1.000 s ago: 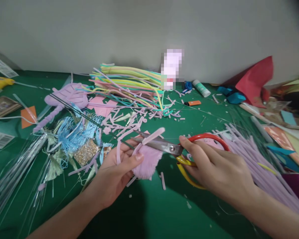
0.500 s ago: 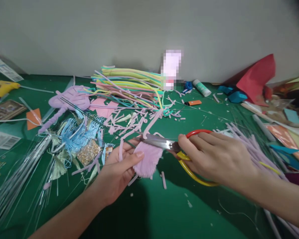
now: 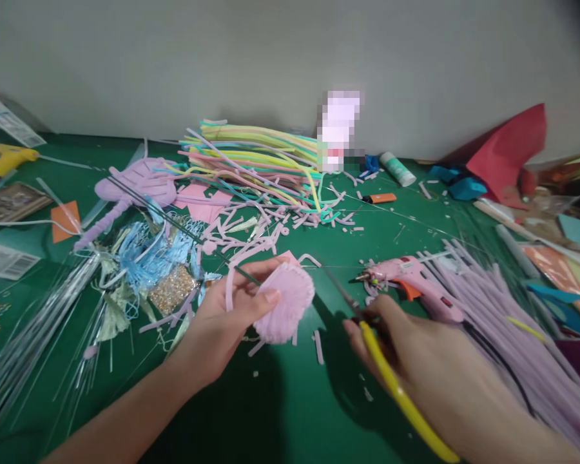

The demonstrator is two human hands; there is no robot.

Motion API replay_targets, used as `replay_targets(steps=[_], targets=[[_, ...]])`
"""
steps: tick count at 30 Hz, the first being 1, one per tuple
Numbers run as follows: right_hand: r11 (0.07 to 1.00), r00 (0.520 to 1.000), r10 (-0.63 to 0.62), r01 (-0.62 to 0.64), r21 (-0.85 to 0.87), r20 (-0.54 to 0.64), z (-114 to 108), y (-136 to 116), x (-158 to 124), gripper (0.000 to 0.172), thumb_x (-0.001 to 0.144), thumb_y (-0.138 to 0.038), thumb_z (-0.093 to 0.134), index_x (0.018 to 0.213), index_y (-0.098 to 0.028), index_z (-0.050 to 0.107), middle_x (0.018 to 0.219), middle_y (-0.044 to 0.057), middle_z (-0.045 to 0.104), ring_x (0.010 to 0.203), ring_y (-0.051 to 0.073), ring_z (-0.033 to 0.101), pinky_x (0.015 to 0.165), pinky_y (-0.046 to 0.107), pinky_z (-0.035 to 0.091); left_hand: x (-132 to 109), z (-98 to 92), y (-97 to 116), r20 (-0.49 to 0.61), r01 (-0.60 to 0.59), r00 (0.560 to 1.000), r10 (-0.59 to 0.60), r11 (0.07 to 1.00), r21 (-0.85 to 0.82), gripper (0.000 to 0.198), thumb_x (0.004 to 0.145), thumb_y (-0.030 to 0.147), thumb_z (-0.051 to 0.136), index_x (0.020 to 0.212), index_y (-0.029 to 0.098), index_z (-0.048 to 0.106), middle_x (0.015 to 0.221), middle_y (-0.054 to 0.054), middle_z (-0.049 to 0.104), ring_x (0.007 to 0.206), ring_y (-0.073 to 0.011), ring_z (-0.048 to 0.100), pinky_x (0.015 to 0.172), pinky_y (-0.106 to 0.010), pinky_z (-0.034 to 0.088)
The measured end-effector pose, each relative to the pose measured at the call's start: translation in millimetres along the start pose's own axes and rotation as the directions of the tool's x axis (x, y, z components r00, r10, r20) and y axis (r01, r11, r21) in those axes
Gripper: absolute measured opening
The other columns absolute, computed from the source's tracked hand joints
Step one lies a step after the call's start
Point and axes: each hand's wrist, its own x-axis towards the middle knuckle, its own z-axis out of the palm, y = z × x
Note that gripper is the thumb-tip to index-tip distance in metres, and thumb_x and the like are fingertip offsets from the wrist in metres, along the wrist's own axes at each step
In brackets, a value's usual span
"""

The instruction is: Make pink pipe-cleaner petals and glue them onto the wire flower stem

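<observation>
My left hand [image 3: 239, 306] pinches a lilac pipe-cleaner piece [image 3: 287, 301], a flat, rounded pad of fuzzy rows, with the thumb across its front. A dark thin wire [image 3: 174, 224] runs from behind it toward the upper left, and a loose lilac strand hangs by the fingers. My right hand [image 3: 406, 354] is closed round scissors [image 3: 389, 374] with a yellow handle, low on the right. Their blades point up and left, apart from the pad. Just beyond the right hand, a pink glue gun [image 3: 420, 283] lies on the table.
Bundled coloured pipe cleaners [image 3: 256, 154] lie at the back, with lilac offcuts [image 3: 251, 235] before them. Lilac stems [image 3: 493, 309] fill the right. On the left are blue tassels [image 3: 162, 254], a finished lilac piece [image 3: 140, 187], thin wires [image 3: 43, 341] and a yellow glue gun [image 3: 9, 158].
The scissors have come away from the pad, moving down and right with my right hand. The lilac strand between their blades is off the pad's top. The pink glue gun is now uncovered.
</observation>
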Motion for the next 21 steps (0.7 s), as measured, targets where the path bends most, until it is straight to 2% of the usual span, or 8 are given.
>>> replay_targets(steps=[3,5,7,9,11,14,17,21], targets=[[1.000,0.986,0.019,-0.023,0.021,0.166,11.4,-3.8,-11.3,0.014,0.088,-0.031,0.059,0.080,-0.020,0.054,0.055,0.000,0.066,0.037,0.020,0.061,0.033,0.028,0.029,-1.1,-2.4,1.3,0.037,-0.015,0.999,0.013,0.998,0.054,0.030,0.070,0.021,0.082,0.099,0.022,0.076,0.091,-0.005,0.074,0.076,-0.0159,0.065,0.065,-0.021,0.051],[0.995,0.974,-0.033,0.011,0.100,0.224,3.1,-3.3,-9.5,0.009,0.085,-0.026,0.062,0.080,-0.020,0.058,0.056,0.000,0.066,0.038,0.019,0.061,0.034,0.027,0.032,-2.0,-3.8,2.2,0.097,-0.013,0.995,0.006,0.997,0.078,0.031,0.070,0.022,0.082,0.100,0.022,0.076,0.090,-0.005,0.073,0.077,-0.0160,0.065,0.065,-0.020,0.052],[0.962,0.976,-0.094,0.039,0.270,0.194,-14.7,-2.4,0.6,0.013,0.087,-0.026,0.058,0.076,-0.021,0.062,0.057,-0.001,0.066,0.038,0.015,0.059,0.036,0.025,0.036,-3.0,-4.7,3.1,0.145,-0.010,0.989,-0.005,0.995,0.100,0.031,0.069,0.022,0.082,0.099,0.022,0.076,0.092,-0.006,0.073,0.076,-0.0158,0.065,0.064,-0.020,0.051],[0.861,0.988,-0.048,-0.033,0.508,0.145,-32.0,-3.7,16.2,0.022,0.090,-0.028,0.054,0.073,-0.022,0.065,0.064,0.000,0.069,0.047,0.013,0.062,0.041,0.023,0.042,-4.3,-5.0,3.8,0.190,-0.001,0.982,-0.022,0.993,0.120,0.030,0.069,0.023,0.083,0.098,0.021,0.076,0.090,-0.006,0.072,0.074,-0.0153,0.064,0.063,-0.019,0.051],[0.638,0.982,0.041,-0.168,0.752,0.185,-40.7,-7.6,32.5,0.021,0.091,-0.030,0.054,0.077,-0.022,0.068,0.069,0.000,0.071,0.055,0.012,0.064,0.045,0.020,0.047,-5.4,-4.9,3.9,0.244,0.021,0.968,-0.054,0.991,0.134,0.027,0.070,0.024,0.082,0.096,0.020,0.075,0.084,-0.005,0.070,0.070,-0.0141,0.063,0.060,-0.018,0.050],[0.364,0.952,-0.015,-0.279,0.889,0.305,-36.4,-15.3,49.0,0.020,0.090,-0.032,0.057,0.081,-0.020,0.070,0.072,0.000,0.069,0.061,0.011,0.062,0.053,0.019,0.050,-6.0,-4.3,3.5,0.299,0.074,0.947,-0.114,0.987,0.142,0.024,0.072,0.024,0.081,0.094,0.018,0.074,0.078,-0.003,0.068,0.065,-0.0125,0.062,0.060,-0.018,0.050],[0.274,0.928,-0.078,-0.331,0.903,0.364,-27.0,-21.5,53.5,0.017,0.089,-0.029,0.059,0.078,-0.019,0.067,0.067,-0.003,0.064,0.058,0.008,0.057,0.052,0.017,0.046,-5.4,-3.5,2.9,0.345,0.117,0.927,-0.148,0.987,0.109,0.018,0.074,0.021,0.079,0.091,0.018,0.072,0.078,-0.003,0.068,0.066,-0.0126,0.063,0.061,-0.019,0.051],[0.274,0.934,-0.054,-0.326,0.905,0.353,-23.0,-26.7,51.4,0.010,0.083,-0.019,0.059,0.073,-0.017,0.063,0.063,-0.003,0.059,0.055,0.008,0.052,0.048,0.017,0.042,-5.3,-3.7,3.0,0.356,0.135,0.918,-0.173,0.982,0.129,0.014,0.076,0.019,0.077,0.089,0.019,0.071,0.070,0.001,0.066,0.057,-0.0087,0.058,0.053,-0.015,0.044]])
